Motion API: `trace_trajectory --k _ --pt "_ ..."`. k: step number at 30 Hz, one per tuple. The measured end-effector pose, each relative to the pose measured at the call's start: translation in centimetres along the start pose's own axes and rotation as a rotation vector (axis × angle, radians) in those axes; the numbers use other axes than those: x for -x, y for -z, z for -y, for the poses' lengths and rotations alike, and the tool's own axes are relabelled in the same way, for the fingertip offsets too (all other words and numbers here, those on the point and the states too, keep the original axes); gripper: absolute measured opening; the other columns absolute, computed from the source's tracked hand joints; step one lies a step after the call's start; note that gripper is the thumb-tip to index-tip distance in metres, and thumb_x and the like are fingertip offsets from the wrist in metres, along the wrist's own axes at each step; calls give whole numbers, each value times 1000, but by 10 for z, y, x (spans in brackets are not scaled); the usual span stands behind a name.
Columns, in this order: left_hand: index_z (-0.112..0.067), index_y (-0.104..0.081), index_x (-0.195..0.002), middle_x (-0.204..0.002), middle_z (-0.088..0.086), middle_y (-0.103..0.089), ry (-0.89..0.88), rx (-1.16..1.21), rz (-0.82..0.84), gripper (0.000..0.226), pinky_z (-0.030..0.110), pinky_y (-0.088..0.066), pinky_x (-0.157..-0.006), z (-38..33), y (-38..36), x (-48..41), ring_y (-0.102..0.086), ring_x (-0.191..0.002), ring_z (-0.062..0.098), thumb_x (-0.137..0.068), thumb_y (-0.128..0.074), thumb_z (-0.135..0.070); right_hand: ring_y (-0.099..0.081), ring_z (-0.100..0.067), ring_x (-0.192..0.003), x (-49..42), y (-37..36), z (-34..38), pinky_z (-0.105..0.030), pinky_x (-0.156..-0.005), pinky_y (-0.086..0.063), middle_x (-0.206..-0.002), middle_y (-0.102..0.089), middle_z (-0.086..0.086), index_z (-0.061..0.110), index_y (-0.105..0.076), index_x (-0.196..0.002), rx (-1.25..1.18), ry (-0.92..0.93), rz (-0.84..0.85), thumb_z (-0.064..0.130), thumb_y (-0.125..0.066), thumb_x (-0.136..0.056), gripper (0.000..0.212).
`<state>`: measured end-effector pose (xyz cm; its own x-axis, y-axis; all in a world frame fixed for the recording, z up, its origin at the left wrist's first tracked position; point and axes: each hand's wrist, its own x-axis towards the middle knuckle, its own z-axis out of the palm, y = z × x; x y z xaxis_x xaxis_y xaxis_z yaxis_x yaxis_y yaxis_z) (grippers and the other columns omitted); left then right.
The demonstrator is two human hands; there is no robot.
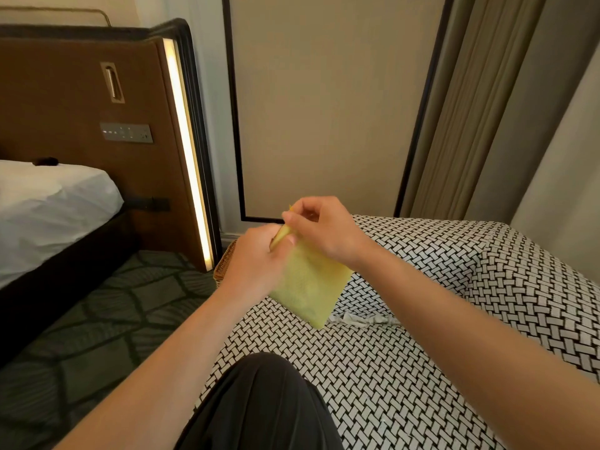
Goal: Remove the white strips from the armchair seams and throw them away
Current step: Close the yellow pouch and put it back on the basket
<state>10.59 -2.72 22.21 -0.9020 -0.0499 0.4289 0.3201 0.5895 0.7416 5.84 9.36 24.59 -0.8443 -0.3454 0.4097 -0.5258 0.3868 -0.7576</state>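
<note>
Both my hands hold a yellow cloth (308,287) in the air above the armchair (406,368), which has a black-and-white woven pattern. My left hand (259,258) grips the cloth's upper left edge. My right hand (324,232) pinches its top edge just above. The cloth hangs down flat below my hands. A crumpled white strip (360,319) lies in the seam between the seat and the backrest, just right of the cloth's lower corner.
A wicker basket (224,264) peeks out on the floor behind my left hand, beside the armchair. A bed (48,206) with white sheets and a lit brown headboard (185,151) stands at left. Curtains (470,108) hang behind the armchair. My dark-trousered knee (266,404) rests on the seat.
</note>
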Motion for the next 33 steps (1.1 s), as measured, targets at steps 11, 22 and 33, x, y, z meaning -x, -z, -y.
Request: trace_trajectory --k 11,22,33 --pt "-16 -41 -58 -53 -4 -37 -47 -63 -62 39 22 -24 -49 10 1 3 -31 -48 9 -95 -46 -27 -47 -26 -64 6 3 9 -30 -58 -33 -58 -46 -3 14 -40 -54 590 43 -127 34 -48 -92 43" --pt "-20 -51 -76 -62 -7 -46 -130 -115 -87 23 21 -29 -52 10 2 7 -44 -55 7 -96 -44 -27 -34 -9 -52 8 2 17 -21 -50 -26 -56 -42 2 12 -57 -60 -105 -178 12 18 -55 -90 31" --pt "-11 -57 -71 -57 -5 -47 -149 -38 -281 31 19 -29 -53 13 0 7 -44 -54 9 -96 -45 -25 -56 -38 -96 14 10 18 -41 -84 -44 -79 -49 -18 -11 -64 -74 162 -95 -64 16 -56 -88 31"
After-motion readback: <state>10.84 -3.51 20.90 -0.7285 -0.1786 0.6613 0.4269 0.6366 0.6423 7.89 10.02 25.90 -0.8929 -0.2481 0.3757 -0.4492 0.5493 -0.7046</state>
